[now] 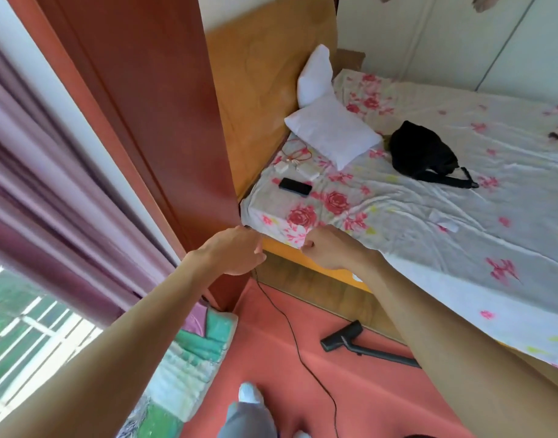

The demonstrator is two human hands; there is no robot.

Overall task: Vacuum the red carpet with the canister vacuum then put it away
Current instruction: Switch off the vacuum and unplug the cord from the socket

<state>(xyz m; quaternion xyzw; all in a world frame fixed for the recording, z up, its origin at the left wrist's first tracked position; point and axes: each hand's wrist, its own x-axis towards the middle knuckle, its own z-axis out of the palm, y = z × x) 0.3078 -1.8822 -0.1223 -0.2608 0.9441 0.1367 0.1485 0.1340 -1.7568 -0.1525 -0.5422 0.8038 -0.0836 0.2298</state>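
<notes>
At the floral-sheeted bed's [397, 203] corner, my left hand [236, 251] grips one thin black cord [290, 327]; what my curled right hand [331, 251] holds, I cannot tell.

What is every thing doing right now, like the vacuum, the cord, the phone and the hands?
vacuum nozzle: lying on the red carpet beside the bed, unheld.
cord: loose across the carpet, running up to the left hand.
left hand: fingers curled, seems to grip the cord's top end.
right hand: fingers curled by the bed corner, nothing seen in it.
phone: flat on the bed, screen dark.
</notes>
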